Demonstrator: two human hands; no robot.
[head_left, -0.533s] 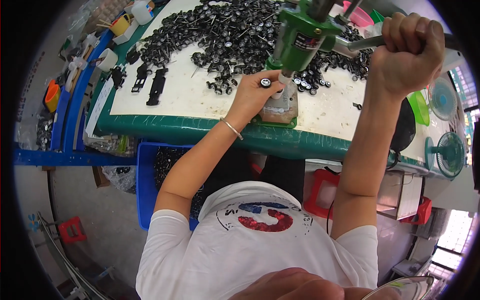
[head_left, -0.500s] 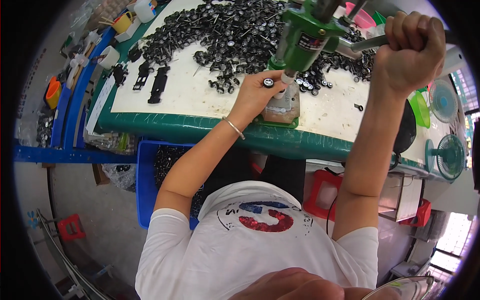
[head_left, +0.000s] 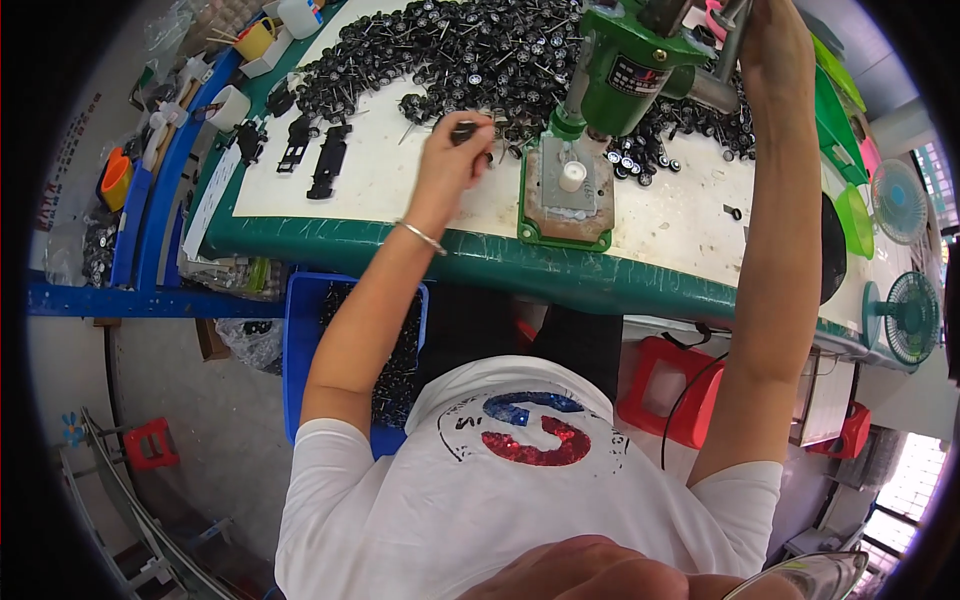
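Left hand (head_left: 452,160) fingers pinch small wheel part (head_left: 466,128) off pile (head_left: 450,60) — right hand (head_left: 775,45) fingers grip press lever (head_left: 728,45), raised; fixture (head_left: 566,190) clear for loading.

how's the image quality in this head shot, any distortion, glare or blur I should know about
Head view: strong fisheye, so the table edge bows and a black rim rings the picture. Light is even and soft, with faint shadows under the press. The window area at lower right is blown out. The left hand and the small black parts are fairly sharp; the right hand is cut by the top edge.
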